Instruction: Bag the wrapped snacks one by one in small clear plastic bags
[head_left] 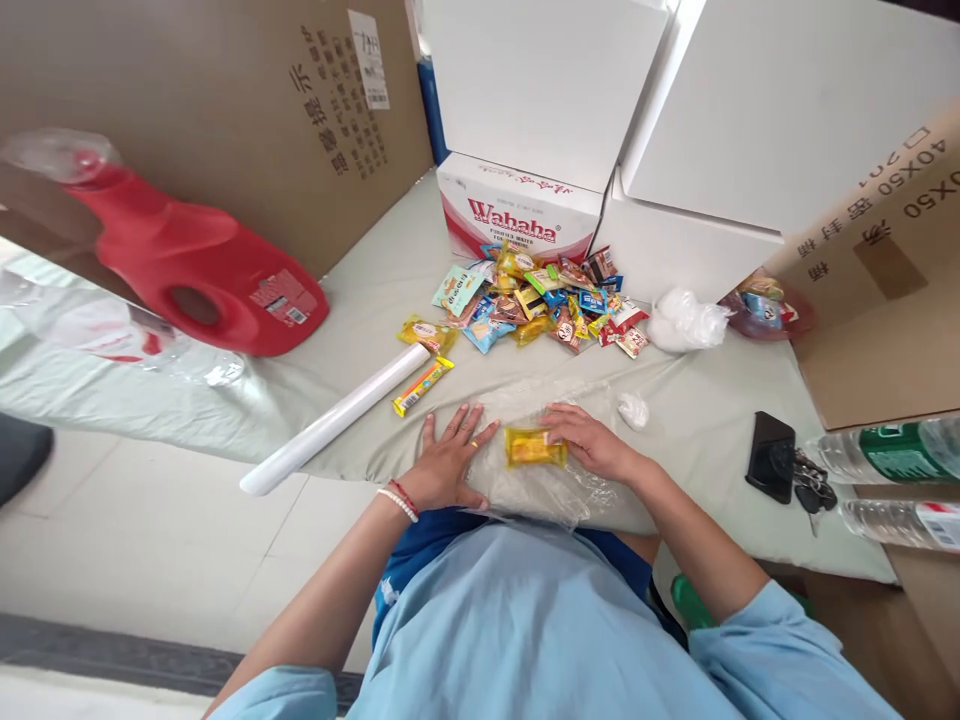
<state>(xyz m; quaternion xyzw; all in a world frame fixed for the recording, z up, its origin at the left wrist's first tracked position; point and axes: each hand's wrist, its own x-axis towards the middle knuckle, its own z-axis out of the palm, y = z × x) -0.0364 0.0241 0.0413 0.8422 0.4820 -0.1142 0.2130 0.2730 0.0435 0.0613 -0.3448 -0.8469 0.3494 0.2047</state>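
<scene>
Snack pile (540, 298) sitting toward the back edge of the table (360, 300), right in front of the Wahaha box (517, 210). Roll (337, 418) lying near the front-left edge, detergent jug (202, 265) behind it. Phone (769, 456), keys (814, 482) and bottles (889, 452) over at the right edge.

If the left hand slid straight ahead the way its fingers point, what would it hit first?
The left hand lies flat with fingers pointing up and slightly right. Straight ahead is bare cloth, then probably the snack packets by the Wahaha box. The long yellow packet lies just left of that line; depth is uncertain.
</scene>
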